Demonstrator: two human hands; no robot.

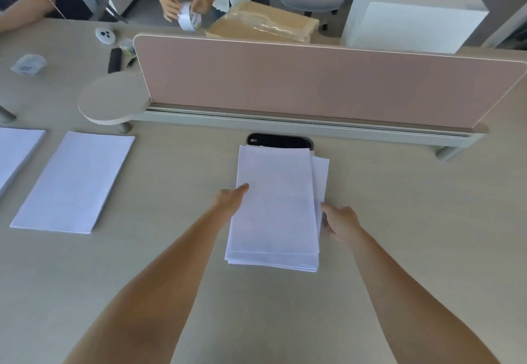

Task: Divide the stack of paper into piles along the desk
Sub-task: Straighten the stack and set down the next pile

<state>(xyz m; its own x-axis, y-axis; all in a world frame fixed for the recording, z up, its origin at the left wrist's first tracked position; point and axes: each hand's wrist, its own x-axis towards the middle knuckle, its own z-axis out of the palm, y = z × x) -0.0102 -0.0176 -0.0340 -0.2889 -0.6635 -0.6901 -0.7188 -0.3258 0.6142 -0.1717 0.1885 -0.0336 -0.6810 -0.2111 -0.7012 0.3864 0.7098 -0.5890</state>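
A white stack of paper (275, 206) lies in the middle of the desk (171, 249), its lower sheets fanned out to the right. My left hand (229, 198) touches the stack's left edge, thumb on the top sheet and the fingers hidden under the paper. At the stack's right edge, my right hand (339, 222) has its fingers tucked against the side. A separate pile of paper (74, 182) lies to the left, and another pile (17, 149) shows at the far left border.
A pink divider panel (313, 84) runs across the back, with a black cable opening (279, 141) just behind the stack. Beyond it a person handles a tape roll (186, 17) beside a cardboard box (262, 22). Small items (114, 60) lie at the back left.
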